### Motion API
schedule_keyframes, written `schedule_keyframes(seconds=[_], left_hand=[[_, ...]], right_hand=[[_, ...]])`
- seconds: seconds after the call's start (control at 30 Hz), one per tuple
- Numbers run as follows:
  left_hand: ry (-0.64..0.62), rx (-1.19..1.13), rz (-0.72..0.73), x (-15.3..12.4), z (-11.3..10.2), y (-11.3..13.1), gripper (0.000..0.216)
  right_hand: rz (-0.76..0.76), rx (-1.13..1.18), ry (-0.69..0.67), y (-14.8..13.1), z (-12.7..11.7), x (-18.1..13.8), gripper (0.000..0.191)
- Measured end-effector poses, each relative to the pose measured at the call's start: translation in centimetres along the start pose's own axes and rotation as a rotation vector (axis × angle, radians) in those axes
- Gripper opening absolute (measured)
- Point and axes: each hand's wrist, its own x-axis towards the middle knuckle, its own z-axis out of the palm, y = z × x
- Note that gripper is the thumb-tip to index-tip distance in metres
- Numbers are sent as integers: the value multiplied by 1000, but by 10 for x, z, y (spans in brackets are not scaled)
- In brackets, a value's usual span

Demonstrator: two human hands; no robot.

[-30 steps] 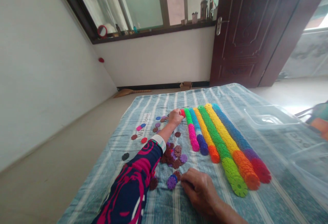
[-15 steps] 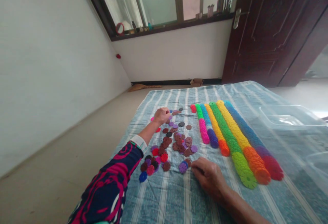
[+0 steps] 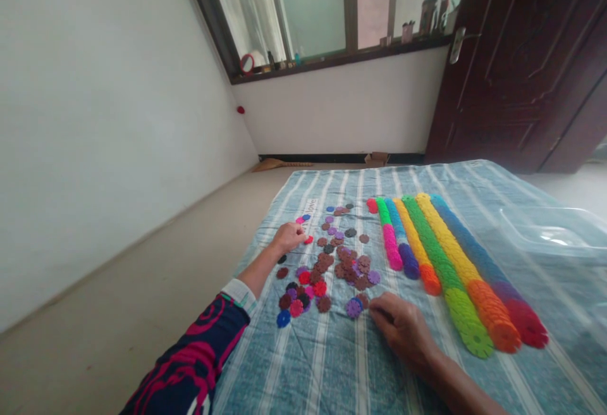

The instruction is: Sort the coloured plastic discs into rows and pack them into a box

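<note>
My left hand (image 3: 290, 236) reaches over the left side of the striped cloth, fingers drawn together with the tips at a small red notched plastic disc (image 3: 308, 239). My right hand (image 3: 401, 321) rests lower on the cloth with its fingers curled in. Whatever it holds is hidden by the fingers. Just left of its fingertips lie a purple disc (image 3: 353, 307) and a brown disc (image 3: 365, 300). Between the hands spreads a loose scatter of brown discs (image 3: 345, 264), along with purple, red, black and blue ones.
Several long rows of overlapping discs, among them a green row (image 3: 441, 263) and a yellow row (image 3: 453, 250), run along the right. A clear plastic box (image 3: 554, 238) stands beyond them. The blue striped cloth (image 3: 332, 371) covers the surface; a dark door (image 3: 516, 54) is behind.
My left hand has come back toward me and left, from the far discs to the red disc. My right hand keeps its place by the purple disc. The camera view has shifted slightly.
</note>
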Motion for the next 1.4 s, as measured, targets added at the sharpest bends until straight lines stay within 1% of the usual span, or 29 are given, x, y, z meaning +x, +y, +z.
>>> schedule_keyframes(seconds=[0.1, 0.23, 0.33, 0.43, 0.57, 0.63, 0.73, 0.9, 1.07, 1.3, 1.4], left_hand=[[-14, -125, -67, -2, 6, 3, 16], [-8, -234, -103, -4, 14, 5, 12], [8, -334, -161, -6, 14, 2, 13], [43, -428, -248, -7, 5, -6, 13], [126, -508, -351, -8, -17, -21, 13], [149, -531, -383, -8, -25, -27, 13], [144, -554, -412, -10, -28, -29, 13], [121, -561, -440, -10, -19, -26, 14], [122, -539, -455, -3, -13, -27, 15], [91, -447, -457, 1, -8, -32, 12], [110, -361, -457, 5, -7, -35, 12]], right_hand=[[-11, 5, 7, 1, 1, 0, 21], [-5, 4, 4, 1, 1, -1, 21], [-2, 8, 8, 1, 1, -1, 20], [0, 12, 8, 1, 1, -1, 20], [5, 21, 6, 2, 1, -2, 20], [9, 22, 4, 2, 1, -2, 19], [4, 19, 0, 2, 0, -2, 19], [1, 17, -6, 3, 0, -2, 19], [11, 17, -4, 1, 0, -1, 20], [1, 9, 3, 0, 0, -1, 21], [2, -3, 9, 1, 1, -1, 20]])
